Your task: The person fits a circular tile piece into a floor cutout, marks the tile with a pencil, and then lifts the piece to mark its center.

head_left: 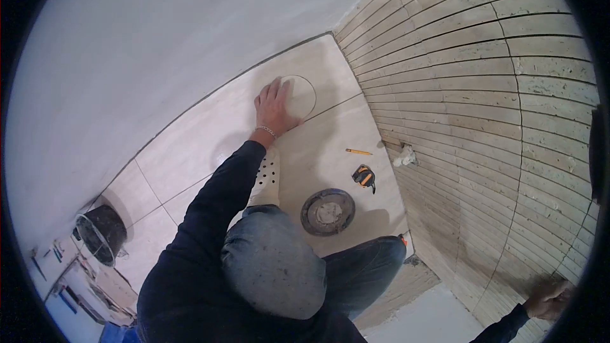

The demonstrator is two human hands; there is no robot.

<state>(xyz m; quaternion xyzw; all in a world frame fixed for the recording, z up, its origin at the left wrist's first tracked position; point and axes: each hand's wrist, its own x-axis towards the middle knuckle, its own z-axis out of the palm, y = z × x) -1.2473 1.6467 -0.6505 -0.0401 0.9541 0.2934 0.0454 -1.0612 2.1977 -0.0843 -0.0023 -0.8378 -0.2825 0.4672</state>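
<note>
My left hand (276, 109), with a chain bracelet at the wrist, lies flat with fingers stretched out. It covers the left part of a round tile disc (301, 96), whose thin outline shows in the pale floor tile (330, 63). At the far lower right, my right hand (548, 300) is up against the ribbed tile wall (457, 121); the dark edge of the view hides part of its fingers. A yellow pencil (359, 152) and a black and orange tape measure (364, 178) lie on the floor tile, to the right of my left arm.
A round dark tray with grey residue (307, 215) stands near my knees. At the left is a tipped black bucket (105, 234). A smooth white wall (178, 44) borders the floor at the back. A whitish lump (405, 155) sticks out low on the ribbed wall.
</note>
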